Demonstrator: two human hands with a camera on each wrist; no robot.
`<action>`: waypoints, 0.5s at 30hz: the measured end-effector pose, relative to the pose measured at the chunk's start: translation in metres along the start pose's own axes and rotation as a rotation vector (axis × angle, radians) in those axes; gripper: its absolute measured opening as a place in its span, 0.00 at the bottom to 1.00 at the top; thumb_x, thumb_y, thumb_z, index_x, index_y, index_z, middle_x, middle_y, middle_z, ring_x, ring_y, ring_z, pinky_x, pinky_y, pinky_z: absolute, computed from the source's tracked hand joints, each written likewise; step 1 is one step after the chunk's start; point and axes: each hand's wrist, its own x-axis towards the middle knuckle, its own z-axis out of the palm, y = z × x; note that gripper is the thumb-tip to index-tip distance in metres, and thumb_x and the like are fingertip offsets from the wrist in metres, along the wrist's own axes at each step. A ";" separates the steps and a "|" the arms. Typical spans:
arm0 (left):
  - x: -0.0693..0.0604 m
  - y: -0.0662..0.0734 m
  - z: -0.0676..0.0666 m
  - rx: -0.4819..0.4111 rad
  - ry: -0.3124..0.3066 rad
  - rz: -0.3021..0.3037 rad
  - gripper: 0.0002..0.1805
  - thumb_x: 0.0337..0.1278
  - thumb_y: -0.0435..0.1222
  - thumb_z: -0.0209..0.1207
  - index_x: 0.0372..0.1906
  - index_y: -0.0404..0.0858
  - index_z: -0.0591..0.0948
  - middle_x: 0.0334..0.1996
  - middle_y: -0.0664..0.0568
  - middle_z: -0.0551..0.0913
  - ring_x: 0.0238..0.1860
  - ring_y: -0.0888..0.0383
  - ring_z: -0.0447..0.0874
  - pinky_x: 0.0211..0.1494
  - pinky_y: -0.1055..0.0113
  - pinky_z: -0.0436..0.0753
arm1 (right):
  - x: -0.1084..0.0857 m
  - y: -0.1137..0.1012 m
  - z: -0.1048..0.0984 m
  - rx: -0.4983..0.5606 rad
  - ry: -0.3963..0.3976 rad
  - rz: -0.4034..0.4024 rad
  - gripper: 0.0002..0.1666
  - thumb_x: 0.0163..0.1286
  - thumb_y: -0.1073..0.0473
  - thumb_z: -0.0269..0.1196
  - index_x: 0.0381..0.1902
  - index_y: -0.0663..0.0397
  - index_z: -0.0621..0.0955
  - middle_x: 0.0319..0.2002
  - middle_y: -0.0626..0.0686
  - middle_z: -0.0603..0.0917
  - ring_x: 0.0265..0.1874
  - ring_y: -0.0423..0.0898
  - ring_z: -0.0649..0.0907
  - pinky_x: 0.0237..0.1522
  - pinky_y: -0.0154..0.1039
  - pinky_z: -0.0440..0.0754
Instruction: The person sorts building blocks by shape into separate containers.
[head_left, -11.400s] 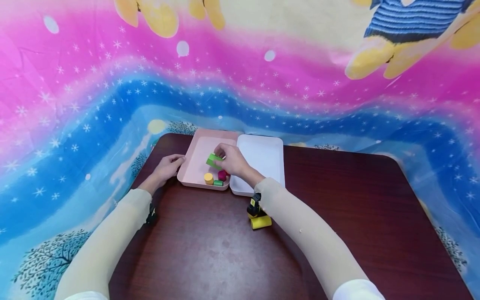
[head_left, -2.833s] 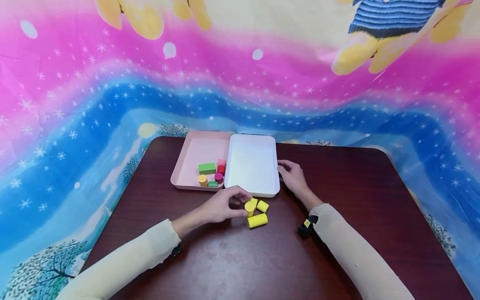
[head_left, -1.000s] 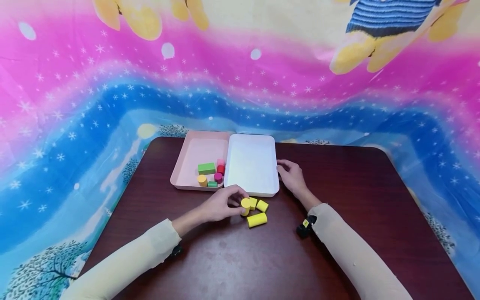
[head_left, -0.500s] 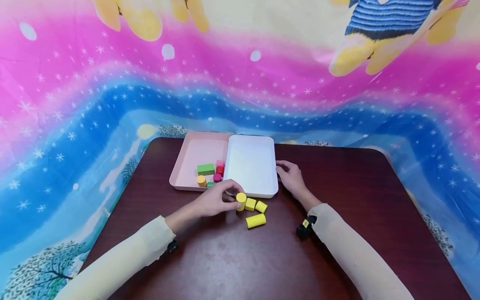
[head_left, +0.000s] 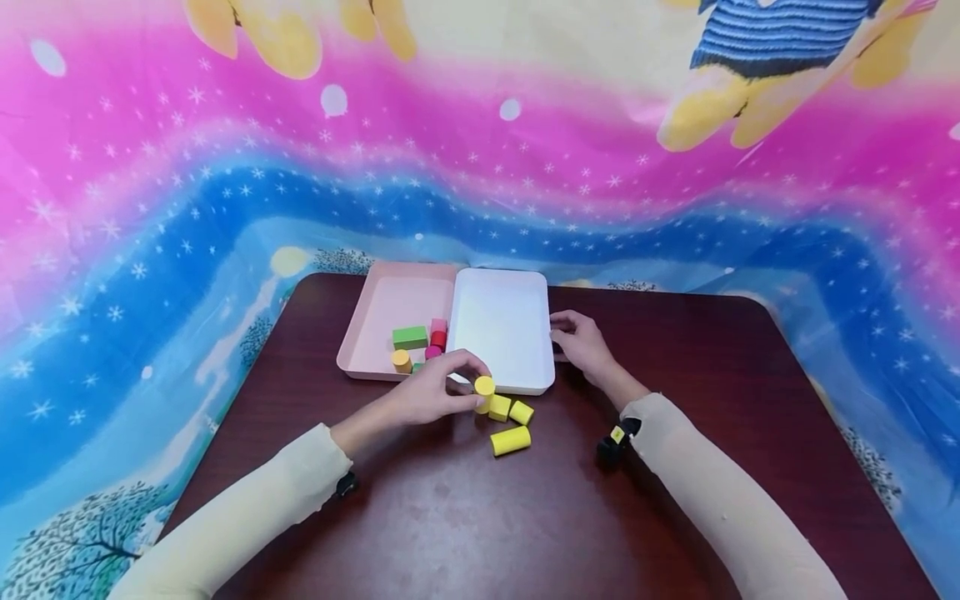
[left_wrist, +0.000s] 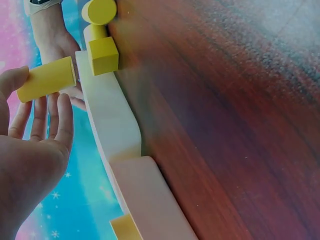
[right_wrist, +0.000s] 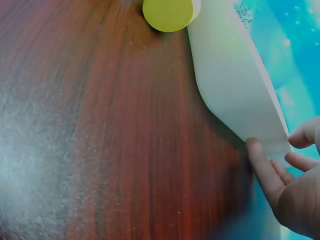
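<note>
My left hand pinches a yellow cylinder between thumb and fingers, beside the front edge of the white tray. In the left wrist view the cylinder is lifted off the table, with the left hand around it. Just right of it lie a yellow cube and a short yellow cylinder; a longer yellow cylinder lies in front. My right hand touches the white tray's right side with its fingers; in the right wrist view that hand is at the tray wall.
The pink tray stands against the white tray's left side. It holds a green block, an orange-yellow cylinder, a magenta piece and red and pink pieces. A patterned cloth hangs behind the dark table.
Over the last second my left hand has shifted slightly left and up with the yellow cylinder, away from the cube. My right hand has barely moved. Earlier, it held the green block over the pink tray.
</note>
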 end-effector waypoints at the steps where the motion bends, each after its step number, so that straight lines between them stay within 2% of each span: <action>1: 0.001 0.001 -0.001 0.001 0.003 0.001 0.17 0.63 0.34 0.73 0.53 0.44 0.82 0.49 0.54 0.83 0.54 0.55 0.83 0.57 0.59 0.88 | 0.000 -0.001 -0.001 0.002 -0.004 0.010 0.24 0.83 0.61 0.56 0.72 0.60 0.74 0.62 0.63 0.79 0.58 0.59 0.83 0.50 0.52 0.90; 11: 0.008 0.006 -0.006 0.014 0.032 0.006 0.18 0.63 0.37 0.74 0.54 0.47 0.82 0.49 0.55 0.83 0.54 0.56 0.83 0.57 0.54 0.88 | -0.003 -0.009 -0.007 0.030 -0.058 0.112 0.25 0.83 0.58 0.56 0.73 0.61 0.73 0.62 0.64 0.79 0.58 0.60 0.84 0.50 0.52 0.90; 15: 0.010 0.008 -0.009 0.023 0.039 0.002 0.17 0.64 0.38 0.74 0.54 0.47 0.82 0.49 0.56 0.83 0.54 0.57 0.83 0.58 0.56 0.87 | -0.006 -0.010 -0.007 0.018 -0.080 0.137 0.25 0.83 0.58 0.56 0.73 0.61 0.73 0.63 0.64 0.79 0.59 0.60 0.83 0.50 0.51 0.90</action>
